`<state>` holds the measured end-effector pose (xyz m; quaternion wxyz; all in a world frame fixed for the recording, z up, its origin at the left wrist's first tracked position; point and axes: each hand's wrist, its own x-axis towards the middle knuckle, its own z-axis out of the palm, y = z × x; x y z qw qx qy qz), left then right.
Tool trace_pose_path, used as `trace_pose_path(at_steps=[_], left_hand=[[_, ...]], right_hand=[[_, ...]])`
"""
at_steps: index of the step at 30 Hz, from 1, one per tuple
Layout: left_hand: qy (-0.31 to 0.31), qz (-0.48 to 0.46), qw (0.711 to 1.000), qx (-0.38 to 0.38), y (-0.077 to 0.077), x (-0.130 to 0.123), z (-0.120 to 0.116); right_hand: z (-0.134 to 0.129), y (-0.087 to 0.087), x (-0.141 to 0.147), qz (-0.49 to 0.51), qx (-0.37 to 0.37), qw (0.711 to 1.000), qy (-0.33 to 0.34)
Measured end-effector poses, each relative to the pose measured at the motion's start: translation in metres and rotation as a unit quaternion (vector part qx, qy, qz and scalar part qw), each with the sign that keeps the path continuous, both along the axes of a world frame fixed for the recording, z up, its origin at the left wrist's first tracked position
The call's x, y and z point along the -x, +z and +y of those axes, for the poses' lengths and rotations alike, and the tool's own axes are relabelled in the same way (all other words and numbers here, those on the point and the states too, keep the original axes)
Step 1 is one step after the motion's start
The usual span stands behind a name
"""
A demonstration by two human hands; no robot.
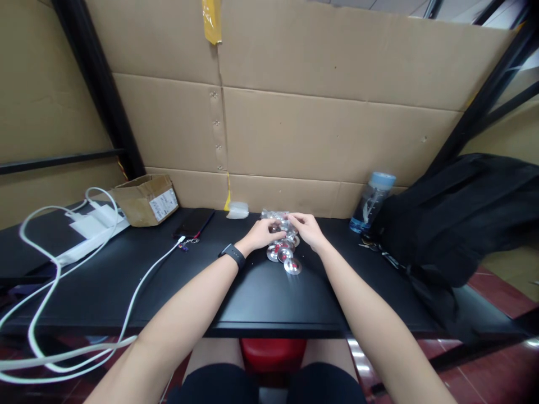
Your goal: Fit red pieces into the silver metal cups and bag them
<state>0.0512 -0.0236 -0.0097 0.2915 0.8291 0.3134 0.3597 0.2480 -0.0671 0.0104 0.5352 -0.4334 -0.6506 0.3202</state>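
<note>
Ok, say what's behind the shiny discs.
Behind the shiny discs: what looks like clear plastic, then the cardboard wall. What the left hand and right hand cover there can't be seen.

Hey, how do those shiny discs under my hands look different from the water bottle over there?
The discs are silvery with reddish marks on some, while the bottle is see-through with a pale blue lid. The discs lie low in a loose cluster; the bottle stands tall. Your left hand and right hand are at the discs, while neither is near the bottle. Both share the black table.
</note>
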Motion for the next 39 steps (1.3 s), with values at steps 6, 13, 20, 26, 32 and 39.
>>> trace_pose_path(at_steps=[6,13,20,26,32,39], left_hand=[[0.028,-0.038,0.999,-0.019,0.005,-0.003,-0.001],[0.039,-0.190,0.979,0.060,0.005,-0.009,0.003],[0.065,-0.257,0.960,0.090,0.009,-0.005,0.003],[0.031,-0.153,0.987,0.045,0.014,0.002,0.007],[-0.016,-0.130,0.989,0.070,0.011,0.003,0.007],[0.056,-0.041,0.986,-0.149,0.027,0.011,-0.009]], right_hand=[[0.001,0.000,-0.001,0.025,-0.001,1.000,-0.017],[0.003,-0.005,-0.002,0.077,0.005,0.997,-0.004],[0.005,-0.005,-0.002,0.078,-0.017,0.996,-0.050],[0.001,0.000,-0.005,0.058,0.016,0.998,-0.034],[-0.005,0.006,-0.007,0.050,0.036,0.998,0.003],[0.001,0.001,-0.011,0.065,0.048,0.996,-0.045]])
